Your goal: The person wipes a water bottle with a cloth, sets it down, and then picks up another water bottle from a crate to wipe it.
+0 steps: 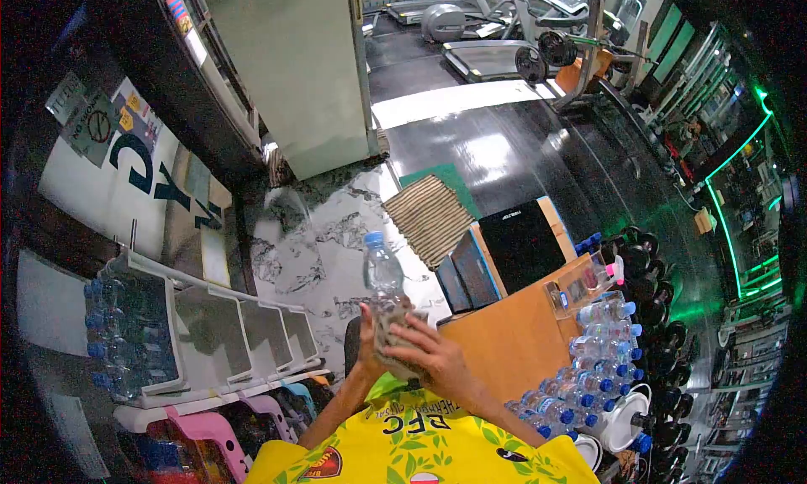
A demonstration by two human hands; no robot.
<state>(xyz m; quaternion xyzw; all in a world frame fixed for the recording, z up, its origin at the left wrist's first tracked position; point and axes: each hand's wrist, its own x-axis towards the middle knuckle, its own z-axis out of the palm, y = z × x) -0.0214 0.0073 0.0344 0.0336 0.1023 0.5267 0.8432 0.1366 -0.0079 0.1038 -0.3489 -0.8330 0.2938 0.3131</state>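
Note:
A clear plastic bottle with a blue cap [382,265] stands upright in front of my chest, its lower part wrapped in a greyish-brown cloth [398,323]. My left hand [368,349] presses on the cloth from the left side, partly hidden behind it. Over the cloth's right side lie the fingers of my right hand [433,354], curved round the bottle. The base of the bottle is hidden by the cloth and my hands.
Left, a white shelf [206,324] holds bottles in one bin. Right, a wooden desk [504,337] has many capped bottles [580,383] and a clear box [572,291] beside it. A monitor [528,244], a striped mat [430,219] and gym machines stand beyond.

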